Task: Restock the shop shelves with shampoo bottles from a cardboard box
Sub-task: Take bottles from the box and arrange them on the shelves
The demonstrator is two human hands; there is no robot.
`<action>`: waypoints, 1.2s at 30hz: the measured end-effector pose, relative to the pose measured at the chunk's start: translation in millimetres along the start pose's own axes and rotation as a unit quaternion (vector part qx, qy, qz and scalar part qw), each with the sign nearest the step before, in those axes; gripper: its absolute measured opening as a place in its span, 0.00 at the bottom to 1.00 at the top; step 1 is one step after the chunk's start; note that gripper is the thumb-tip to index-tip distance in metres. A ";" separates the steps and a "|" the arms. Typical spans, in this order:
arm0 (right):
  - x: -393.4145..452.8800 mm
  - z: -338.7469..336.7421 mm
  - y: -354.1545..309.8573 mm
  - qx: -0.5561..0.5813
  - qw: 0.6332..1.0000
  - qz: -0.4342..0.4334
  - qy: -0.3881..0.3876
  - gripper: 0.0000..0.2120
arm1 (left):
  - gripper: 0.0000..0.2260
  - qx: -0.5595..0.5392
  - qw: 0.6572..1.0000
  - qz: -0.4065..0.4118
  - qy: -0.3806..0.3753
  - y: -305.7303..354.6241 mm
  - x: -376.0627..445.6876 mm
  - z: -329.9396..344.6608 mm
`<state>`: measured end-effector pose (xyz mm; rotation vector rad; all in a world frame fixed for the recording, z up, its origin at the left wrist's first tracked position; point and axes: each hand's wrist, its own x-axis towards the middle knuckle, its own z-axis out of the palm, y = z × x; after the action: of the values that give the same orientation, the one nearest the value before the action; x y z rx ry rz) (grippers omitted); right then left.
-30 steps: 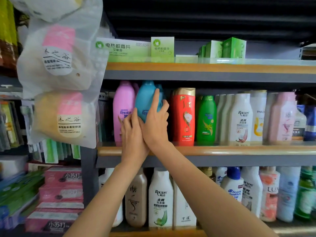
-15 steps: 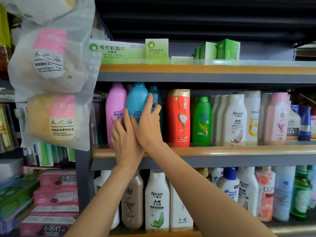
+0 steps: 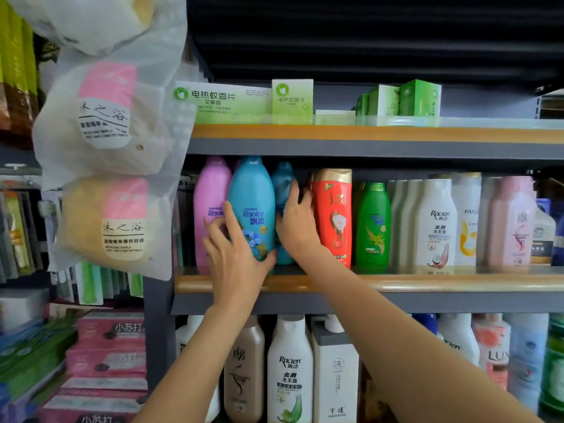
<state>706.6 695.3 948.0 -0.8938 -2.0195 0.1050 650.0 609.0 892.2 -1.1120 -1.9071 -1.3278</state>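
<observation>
The front blue Rejoice bottle (image 3: 251, 209) stands upright on the middle shelf (image 3: 396, 282), left of the red bottle (image 3: 334, 215). The left hand (image 3: 235, 254) grasps its base; the right hand (image 3: 297, 222) reaches between it and the red bottle, grip hidden, cannot tell.

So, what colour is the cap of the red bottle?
Gold, on the red bottle; seen in the head view, the only one.

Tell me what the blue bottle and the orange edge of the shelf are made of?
The blue bottle looks like smooth plastic with a soft sheen; light glints on its rounded shoulder. The orange shelf edge looks like glossy plastic or varnished wood; the shine alone does not settle which. The left hand holds the bottle.
</observation>
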 end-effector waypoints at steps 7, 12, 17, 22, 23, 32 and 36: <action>16.5 25.6 -2.5 -0.141 0.990 0.002 0.015 0.39 | 0.49 0.006 0.999 0.010 0.033 -8.8 -0.4 -1.1; 14.7 29.4 -3.0 -0.140 0.989 0.023 0.032 0.40 | 0.47 0.012 0.999 0.017 0.029 -12.1 -1.8 -2.5; 10.8 25.3 -6.0 -0.144 0.989 0.025 0.039 0.41 | 0.46 -0.004 1.000 0.008 -0.005 -12.8 -0.4 -8.0; -0.6 18.8 -6.7 -0.163 0.985 0.012 0.058 0.43 | 0.45 -0.009 0.999 0.004 -0.048 -11.1 1.6 -14.5; -2.5 17.9 -7.2 -0.166 0.984 0.007 0.061 0.44 | 0.45 -0.009 0.998 0.002 -0.055 -10.8 2.1 -15.8; -10.4 13.9 -9.5 -0.180 0.981 -0.006 0.065 0.47 | 0.46 -0.019 0.995 -0.009 -0.095 -13.9 7.0 -20.8; -12.1 14.6 -9.2 -0.198 0.977 -0.021 0.073 0.43 | 0.45 -0.016 0.995 -0.008 -0.098 -13.8 6.6 -20.1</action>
<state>694.4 684.6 934.4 -1.0699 -1.9513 -0.3887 634.5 590.0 898.1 -1.2870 -2.0426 -1.3029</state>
